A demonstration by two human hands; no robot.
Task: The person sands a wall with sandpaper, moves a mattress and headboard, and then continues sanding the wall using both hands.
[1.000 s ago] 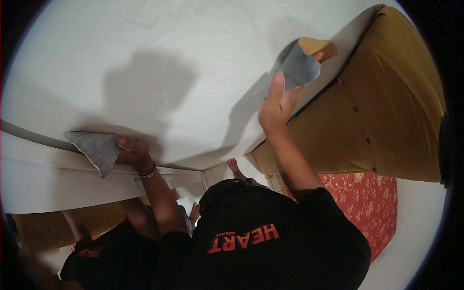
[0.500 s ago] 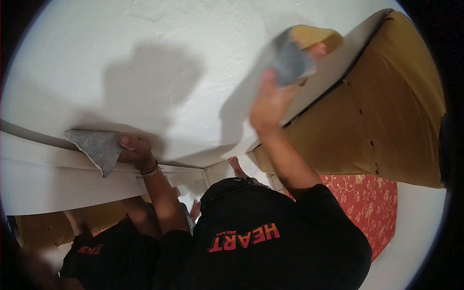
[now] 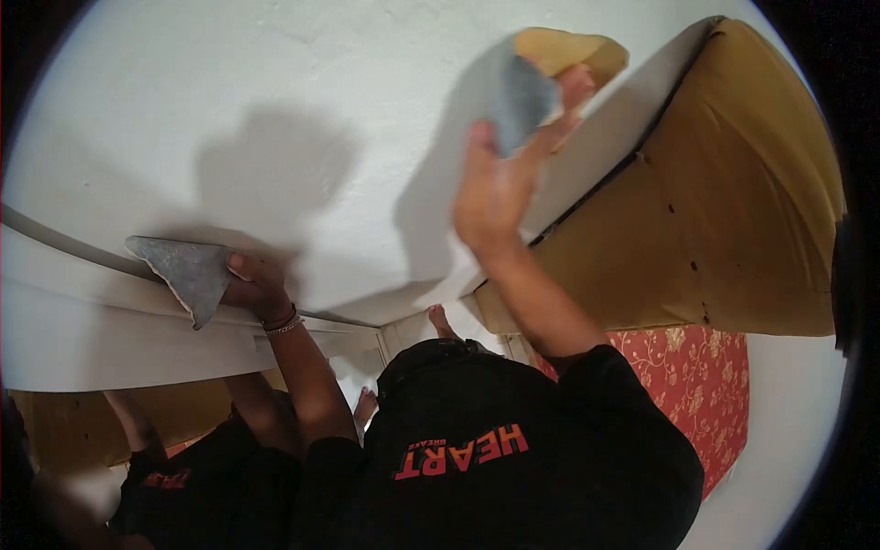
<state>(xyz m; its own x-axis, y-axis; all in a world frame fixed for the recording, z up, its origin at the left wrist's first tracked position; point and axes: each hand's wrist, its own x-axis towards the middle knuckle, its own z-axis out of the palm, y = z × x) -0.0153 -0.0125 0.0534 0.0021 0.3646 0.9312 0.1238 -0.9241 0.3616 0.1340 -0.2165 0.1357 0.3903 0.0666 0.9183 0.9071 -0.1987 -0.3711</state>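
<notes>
My left hand point(image 3: 255, 284) is closed on a roughly triangular grey piece point(image 3: 188, 266) with a ragged pale edge, thumb on top, near the white surface's lower edge. In my right hand point(image 3: 495, 202) is a grey piece point(image 3: 522, 103), gripped between thumb and fingers. A tan piece point(image 3: 570, 53) shows just beyond it, by the fingertips, against the white surface point(image 3: 367, 55). Blur hides whether the grey and tan parts are joined.
A tan padded panel point(image 3: 733, 192) with a dark edge stands at the right. Below it is red floral fabric point(image 3: 692, 385). A mirror at lower left reflects a black shirt point(image 3: 202, 477). Bare feet point(image 3: 440, 321) show below.
My right hand has moved slightly left and up in view with the grey and tan pieces. My left hand keeps its hold on the triangular piece, nearly still.
</notes>
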